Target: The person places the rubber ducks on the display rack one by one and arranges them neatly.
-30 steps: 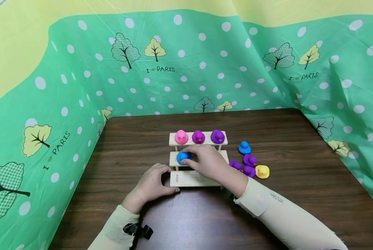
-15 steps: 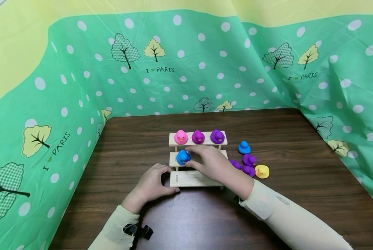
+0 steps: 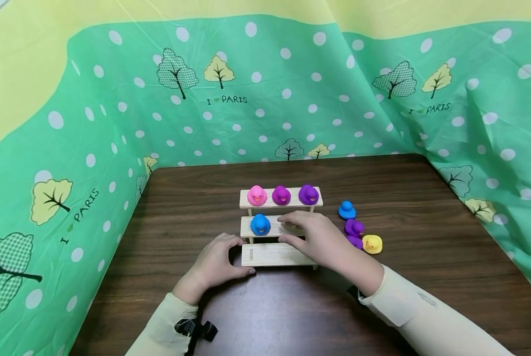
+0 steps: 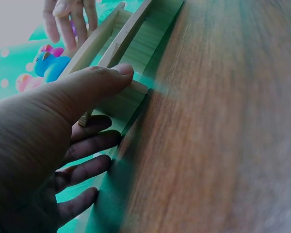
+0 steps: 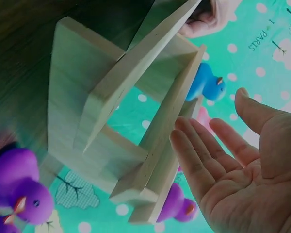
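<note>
A three-step wooden display stand point(image 3: 276, 255) sits on the table. My left hand point(image 3: 212, 265) holds its left end, thumb at the front of the lowest step and fingers round the side. On the middle step, at the left, a blue rubber duck point(image 3: 260, 225) faces forward. To its right hovers my right hand point(image 3: 325, 238), thumb and fingers spread with nothing between them, as the right wrist view also shows. The top step carries a pink duck point(image 3: 257, 196), a magenta duck point(image 3: 281, 195) and a purple duck point(image 3: 308, 195).
Right of the stand lie another blue duck point(image 3: 347, 210), purple ducks point(image 3: 354, 227) and a yellow duck point(image 3: 373, 244); my right hand and forearm partly hide this group. A green dotted cloth point(image 3: 287, 113) surrounds the dark wooden table point(image 3: 190, 198).
My right hand has let go of the blue duck, leaving it on the middle step, and has moved right with its fingers spreading. The left hand has stayed in place.
</note>
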Demonstrator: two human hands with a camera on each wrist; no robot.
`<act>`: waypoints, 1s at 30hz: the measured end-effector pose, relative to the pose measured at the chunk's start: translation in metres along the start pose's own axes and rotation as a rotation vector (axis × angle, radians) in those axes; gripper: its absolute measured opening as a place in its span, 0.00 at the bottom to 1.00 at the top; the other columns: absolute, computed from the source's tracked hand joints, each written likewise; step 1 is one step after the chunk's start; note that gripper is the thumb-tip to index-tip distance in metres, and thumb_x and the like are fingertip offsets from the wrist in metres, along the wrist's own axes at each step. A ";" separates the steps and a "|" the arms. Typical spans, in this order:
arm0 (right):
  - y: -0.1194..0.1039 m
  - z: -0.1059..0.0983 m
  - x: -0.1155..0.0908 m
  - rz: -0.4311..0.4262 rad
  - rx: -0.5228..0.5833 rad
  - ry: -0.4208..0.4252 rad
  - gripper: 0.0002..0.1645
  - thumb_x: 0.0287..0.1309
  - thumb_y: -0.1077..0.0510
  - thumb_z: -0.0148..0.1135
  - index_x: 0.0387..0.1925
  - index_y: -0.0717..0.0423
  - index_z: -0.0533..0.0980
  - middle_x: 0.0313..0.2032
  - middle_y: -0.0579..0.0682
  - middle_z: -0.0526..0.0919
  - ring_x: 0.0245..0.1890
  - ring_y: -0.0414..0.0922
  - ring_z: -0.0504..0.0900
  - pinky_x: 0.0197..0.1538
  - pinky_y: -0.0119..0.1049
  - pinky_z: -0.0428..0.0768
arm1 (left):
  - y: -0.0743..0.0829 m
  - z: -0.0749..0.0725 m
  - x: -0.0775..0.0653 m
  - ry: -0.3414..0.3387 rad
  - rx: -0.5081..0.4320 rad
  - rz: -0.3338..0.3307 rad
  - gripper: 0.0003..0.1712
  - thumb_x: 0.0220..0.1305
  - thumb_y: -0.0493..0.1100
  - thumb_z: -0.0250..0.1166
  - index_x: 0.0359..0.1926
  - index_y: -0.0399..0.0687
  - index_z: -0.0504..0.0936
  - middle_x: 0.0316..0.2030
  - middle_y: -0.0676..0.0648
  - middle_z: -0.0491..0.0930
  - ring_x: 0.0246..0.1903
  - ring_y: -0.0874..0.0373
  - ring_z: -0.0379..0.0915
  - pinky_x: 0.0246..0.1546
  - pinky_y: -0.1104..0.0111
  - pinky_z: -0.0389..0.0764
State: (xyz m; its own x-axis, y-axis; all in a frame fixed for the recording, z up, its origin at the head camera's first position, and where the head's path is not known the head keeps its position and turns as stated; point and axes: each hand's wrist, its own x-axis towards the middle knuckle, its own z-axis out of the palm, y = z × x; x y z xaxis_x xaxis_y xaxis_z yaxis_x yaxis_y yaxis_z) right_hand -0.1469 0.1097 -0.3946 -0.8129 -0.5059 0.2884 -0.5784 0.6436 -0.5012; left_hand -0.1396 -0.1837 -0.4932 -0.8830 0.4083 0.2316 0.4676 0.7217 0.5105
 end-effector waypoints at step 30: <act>0.108 -0.074 -0.092 0.336 -0.075 0.127 0.20 0.64 0.50 0.75 0.54 0.54 0.84 0.51 0.56 0.87 0.45 0.59 0.88 0.45 0.58 0.85 | 0.003 -0.001 -0.002 -0.017 -0.009 -0.025 0.33 0.40 0.63 0.87 0.46 0.58 0.85 0.44 0.60 0.83 0.49 0.60 0.78 0.53 0.61 0.80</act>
State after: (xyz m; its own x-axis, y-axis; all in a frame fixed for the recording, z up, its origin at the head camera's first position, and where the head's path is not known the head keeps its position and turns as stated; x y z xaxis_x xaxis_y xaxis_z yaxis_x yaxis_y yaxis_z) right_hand -0.1391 0.2684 -0.4151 -0.9576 -0.1867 0.2194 -0.2772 0.8045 -0.5253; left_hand -0.1365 -0.1825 -0.4909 -0.8933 0.4002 0.2045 0.4452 0.7264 0.5236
